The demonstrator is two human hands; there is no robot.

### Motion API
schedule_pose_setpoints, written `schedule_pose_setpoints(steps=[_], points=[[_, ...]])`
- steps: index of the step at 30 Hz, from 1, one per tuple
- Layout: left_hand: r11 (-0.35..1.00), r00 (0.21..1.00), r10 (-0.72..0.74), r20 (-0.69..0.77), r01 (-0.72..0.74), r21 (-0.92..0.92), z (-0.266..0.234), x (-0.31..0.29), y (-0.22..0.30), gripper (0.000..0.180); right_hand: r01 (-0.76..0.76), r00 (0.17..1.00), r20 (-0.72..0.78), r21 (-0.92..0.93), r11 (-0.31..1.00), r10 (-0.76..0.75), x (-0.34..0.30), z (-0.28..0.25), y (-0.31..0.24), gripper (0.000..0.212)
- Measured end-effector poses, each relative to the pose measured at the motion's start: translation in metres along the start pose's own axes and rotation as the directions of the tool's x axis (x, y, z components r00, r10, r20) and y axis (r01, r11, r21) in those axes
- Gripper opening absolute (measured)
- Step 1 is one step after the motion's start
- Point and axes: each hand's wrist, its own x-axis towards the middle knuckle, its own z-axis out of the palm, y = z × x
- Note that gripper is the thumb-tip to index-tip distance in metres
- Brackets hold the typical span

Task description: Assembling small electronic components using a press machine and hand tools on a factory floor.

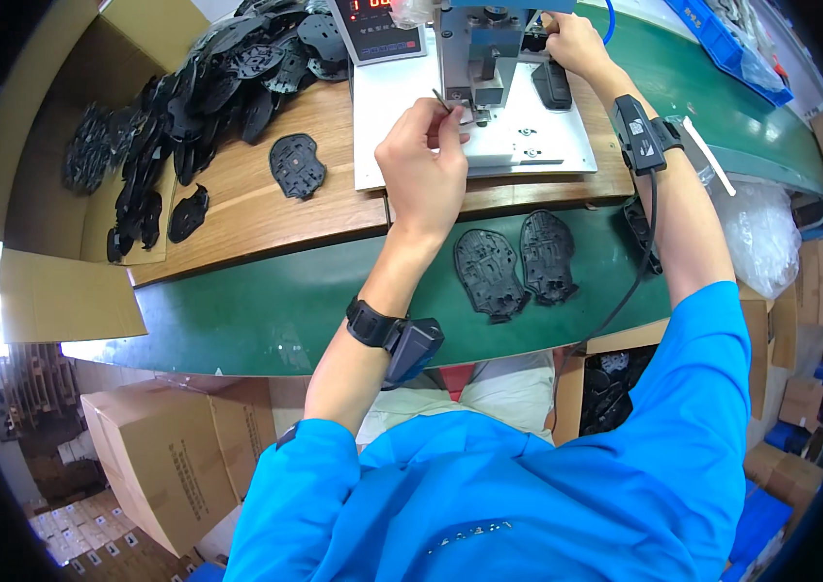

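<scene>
My left hand (423,165) pinches a thin metal pin (441,99) and holds it at the front of a small grey bench press (477,48) that stands on a white base plate (382,126). At the press's right side, my right hand (571,44) is closed on a part of the machine, just above a black block (552,85) lying on the plate. Both wrists carry black strap-on devices. Two flat black plastic sole-shaped parts (518,260) lie side by side on the green belt (266,310) below my left forearm.
A large heap of the same black parts (208,87) spills from an open cardboard box (52,145) at the left, with one part (296,165) alone on the wooden bench. A red-digit controller (377,29) stands behind. Blue bin (722,44) and plastic bag (760,233) sit right.
</scene>
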Motion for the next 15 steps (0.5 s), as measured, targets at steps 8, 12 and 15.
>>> schedule_pose_setpoints(steps=[8, 12, 15], points=[[0.991, 0.995, -0.089, 0.043, 0.092, -0.098, 0.016, 0.001, 0.013, 0.015, 0.016, 1.000, 0.030, -0.331, 0.943, -0.006, 0.011, -0.005, 0.069, 0.037], [0.990, 0.997, -0.076, -0.003, 0.075, -0.116, 0.018, -0.001, 0.009, 0.015, -0.011, 0.998, 0.051, -0.323, 0.946, 0.029, 0.013, -0.003, 0.063, 0.036], [0.992, 0.997, -0.081, -0.006, 0.080, -0.097, 0.021, -0.003, 0.012, 0.014, -0.002, 1.000, -0.001, -0.259, 0.966, 0.002, 0.012, -0.005, 0.068, 0.035]])
